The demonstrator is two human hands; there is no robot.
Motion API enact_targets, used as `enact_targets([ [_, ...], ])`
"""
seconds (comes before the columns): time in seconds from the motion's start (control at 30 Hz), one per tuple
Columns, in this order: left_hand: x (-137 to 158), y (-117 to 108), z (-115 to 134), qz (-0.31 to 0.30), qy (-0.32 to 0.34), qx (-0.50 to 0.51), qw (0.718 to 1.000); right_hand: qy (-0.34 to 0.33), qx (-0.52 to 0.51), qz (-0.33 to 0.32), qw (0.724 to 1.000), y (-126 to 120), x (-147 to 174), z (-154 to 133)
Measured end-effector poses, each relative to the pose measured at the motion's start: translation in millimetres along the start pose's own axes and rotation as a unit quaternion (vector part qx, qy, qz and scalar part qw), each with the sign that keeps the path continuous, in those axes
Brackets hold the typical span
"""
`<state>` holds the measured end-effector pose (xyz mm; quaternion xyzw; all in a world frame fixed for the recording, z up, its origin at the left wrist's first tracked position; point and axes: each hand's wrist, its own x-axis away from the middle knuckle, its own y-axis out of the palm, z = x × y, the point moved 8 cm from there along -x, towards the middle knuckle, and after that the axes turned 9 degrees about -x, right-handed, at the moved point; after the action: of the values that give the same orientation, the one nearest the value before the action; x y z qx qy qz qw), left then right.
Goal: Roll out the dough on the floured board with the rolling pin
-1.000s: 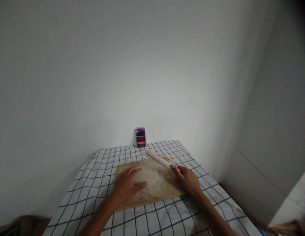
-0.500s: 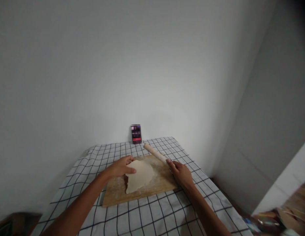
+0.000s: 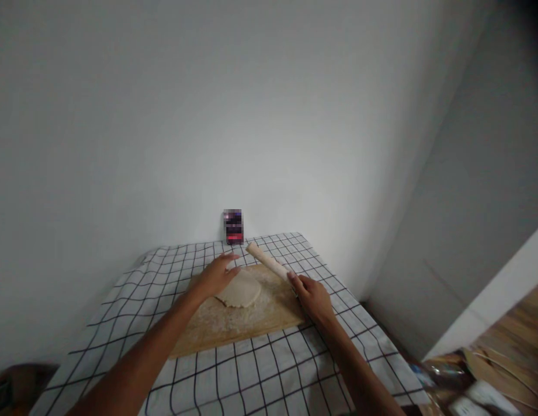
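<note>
A flat sheet of pale dough (image 3: pixel 242 290) lies on a floured wooden board (image 3: pixel 225 330). My left hand (image 3: pixel 216 274) hovers at the dough's upper left edge, thumb and fingers apart, holding nothing that I can see; it covers part of the dough. In my right hand (image 3: pixel 312 296) is a light wooden rolling pin (image 3: pixel 267 260), gripped at its near end. The pin slants up and away to the left, over the back right of the board, apart from the dough.
A black-and-white checked cloth (image 3: pixel 273 375) covers the table. Against the white wall at the back stands a small dark pixelated item (image 3: pixel 234 227). Down at the right, several blurred objects (image 3: pixel 451 375) lie on the floor beyond the table edge.
My left hand has let go of the dough and lifted off it. The dough, held up at its left side before, now lies flat in a rounder shape. The right hand keeps the pin.
</note>
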<state>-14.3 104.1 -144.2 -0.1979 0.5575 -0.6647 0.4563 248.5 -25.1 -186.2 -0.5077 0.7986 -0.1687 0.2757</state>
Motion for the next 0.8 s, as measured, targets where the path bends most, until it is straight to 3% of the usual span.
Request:
enact_targets([
  [0.13,33,34,18,-0.057,0.044,-0.101,0.992,-0.012,0.013,-0.005,1.0,1,0,1],
  [0.23,40,35,16,-0.068,0.059,-0.089,0.992,-0.012,0.034,-0.008,0.999,2,1,2],
  [0.33,35,18,-1,-0.076,0.046,-0.018,0.996,-0.026,0.078,-0.016,0.996,4,3,-3],
  [0.43,34,-17,-19,-0.027,-0.019,0.075,0.997,-0.062,0.133,-0.022,0.989,7,6,-14],
  [0.57,52,-57,-2,0.043,-0.021,0.102,0.994,-0.103,0.21,-0.044,0.971,8,10,-40],
  [0.7,73,-53,35,0.033,0.032,0.007,0.999,-0.156,0.271,-0.112,0.943,20,15,-82],
  [0.8,80,-30,40,0.029,0.047,-0.074,0.996,-0.187,0.303,-0.169,0.919,34,10,-103],
])
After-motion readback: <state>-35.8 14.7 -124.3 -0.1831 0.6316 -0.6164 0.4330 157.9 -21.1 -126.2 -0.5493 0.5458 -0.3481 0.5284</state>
